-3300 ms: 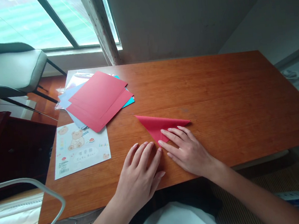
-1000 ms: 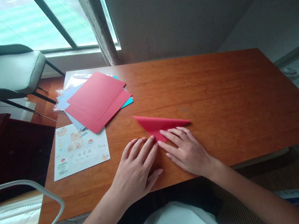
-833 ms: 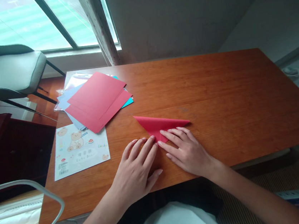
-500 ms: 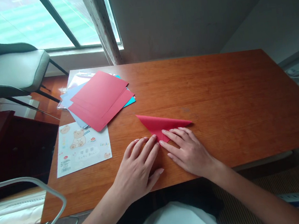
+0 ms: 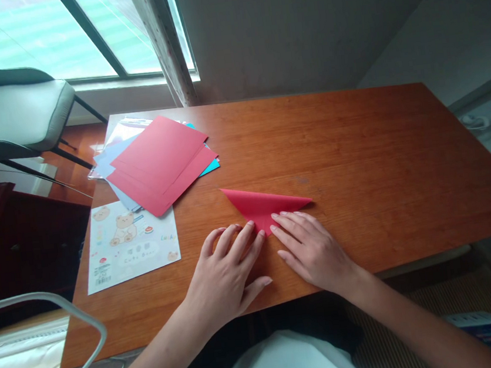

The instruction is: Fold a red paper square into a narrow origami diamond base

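Observation:
A folded sheet of red paper lies on the wooden table in front of me, its long folded edge on the far side and pointed ends at left and right. My left hand rests at its near left edge, fingers stretched out and fingertips touching the paper near its lower corner. From the right, my right hand lies with spread fingers, its fingertips on the paper's near right edge. The part of the paper beneath the fingertips is hidden.
Red sheets lie over blue sheets and clear plastic at the table's far left. A white card with bear drawings sits nearer. Beyond the wooden table stand a chair and a window. A white bent tube crosses the lower left.
My right hand's fingertips have slid slightly right along the paper, away from the left hand's. The left index fingertip has shifted a little over the lower corner. The view has moved slightly.

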Available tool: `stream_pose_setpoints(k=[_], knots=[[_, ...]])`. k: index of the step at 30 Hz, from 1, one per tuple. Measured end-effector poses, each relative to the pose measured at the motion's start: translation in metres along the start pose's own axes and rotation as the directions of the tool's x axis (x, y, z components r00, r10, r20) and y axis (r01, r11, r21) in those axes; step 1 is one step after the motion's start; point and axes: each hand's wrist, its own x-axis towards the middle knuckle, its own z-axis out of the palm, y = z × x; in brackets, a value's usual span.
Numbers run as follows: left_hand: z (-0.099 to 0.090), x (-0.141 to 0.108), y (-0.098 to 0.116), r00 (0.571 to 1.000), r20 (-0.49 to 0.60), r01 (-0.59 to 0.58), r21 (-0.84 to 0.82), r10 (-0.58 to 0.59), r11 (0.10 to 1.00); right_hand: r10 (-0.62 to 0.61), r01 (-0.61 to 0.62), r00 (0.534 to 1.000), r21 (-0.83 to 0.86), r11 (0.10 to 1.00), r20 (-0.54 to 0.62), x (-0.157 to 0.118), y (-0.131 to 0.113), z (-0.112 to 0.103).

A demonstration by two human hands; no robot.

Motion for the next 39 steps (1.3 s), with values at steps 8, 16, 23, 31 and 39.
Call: stream_pose_setpoints(k=[8, 16, 23, 31, 39], knots=[[-0.002, 0.007, 0.003, 0.997, -0.064, -0.03, 0.033, 0.032, 0.999, 0.132, -0.132, 0.991, -0.07, 0.989, -0.001, -0.005, -0.015, 0.001], [0.002, 0.019, -0.006, 0.996, -0.019, -0.087, -0.01, 0.087, 0.996, 0.156, -0.157, 0.988, -0.078, 0.985, -0.015, -0.003, -0.019, 0.003], [0.009, 0.015, -0.004, 0.996, -0.022, -0.088, 0.021, 0.089, 0.996, 0.155, -0.155, 0.988, -0.06, 0.986, -0.004, -0.003, -0.016, 0.001], [0.013, 0.014, -0.004, 0.996, -0.014, -0.085, 0.027, 0.086, 0.996, 0.12, -0.119, 0.993, -0.028, 0.992, 0.01, -0.007, -0.006, 0.0], [0.012, 0.015, -0.004, 0.996, -0.013, -0.085, 0.02, 0.085, 0.996, 0.273, -0.278, 0.961, -0.135, 0.951, -0.053, -0.019, 0.001, -0.008]])
